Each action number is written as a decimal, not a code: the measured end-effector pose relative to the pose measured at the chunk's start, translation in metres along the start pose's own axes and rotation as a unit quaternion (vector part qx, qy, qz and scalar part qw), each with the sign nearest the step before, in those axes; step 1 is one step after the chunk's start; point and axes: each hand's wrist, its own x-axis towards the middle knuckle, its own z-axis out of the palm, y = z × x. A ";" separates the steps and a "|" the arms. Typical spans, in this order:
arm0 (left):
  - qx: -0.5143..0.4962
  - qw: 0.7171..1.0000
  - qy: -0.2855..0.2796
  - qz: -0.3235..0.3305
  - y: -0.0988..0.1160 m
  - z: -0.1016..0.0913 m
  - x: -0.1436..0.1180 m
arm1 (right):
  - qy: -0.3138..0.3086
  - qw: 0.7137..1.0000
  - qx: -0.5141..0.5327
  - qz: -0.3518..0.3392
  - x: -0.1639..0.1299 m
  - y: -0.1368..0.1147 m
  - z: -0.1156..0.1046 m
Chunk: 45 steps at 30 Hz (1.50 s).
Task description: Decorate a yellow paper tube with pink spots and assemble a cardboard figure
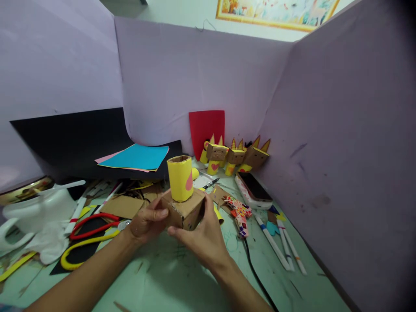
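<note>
Between my two hands sits a small brown cardboard box, held just over the green tabletop. On its upper face stands a yellow paper-covered tube, hollow at the top, with a pink drop-shaped patch on its side. My left hand grips the box's left side, thumb across the near face. From the right, my right hand wraps the opposite side, its thumb at the lower front edge. The fingers behind the box are partly hidden.
Red-handled and yellow-handled scissors lie left, near a white pitcher. Finished cardboard figures stand at the back. A patterned glue gun with a black cord, a phone and several markers are right. Lilac panels enclose the table.
</note>
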 end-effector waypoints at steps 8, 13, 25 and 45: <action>0.018 0.969 0.194 0.153 0.059 -0.024 0.026 | 0.137 0.972 -0.139 -0.130 -0.005 0.023 0.014; 0.223 0.947 0.167 0.161 0.093 -0.003 0.045 | 0.138 0.977 -0.130 -0.101 -0.002 0.026 0.016; 0.372 0.909 0.089 0.164 0.085 0.010 0.061 | 0.228 0.941 -0.190 -0.161 -0.006 0.020 0.024; 0.402 0.878 0.065 0.250 0.075 0.023 0.058 | 0.245 0.936 -0.140 -0.210 -0.009 0.024 0.032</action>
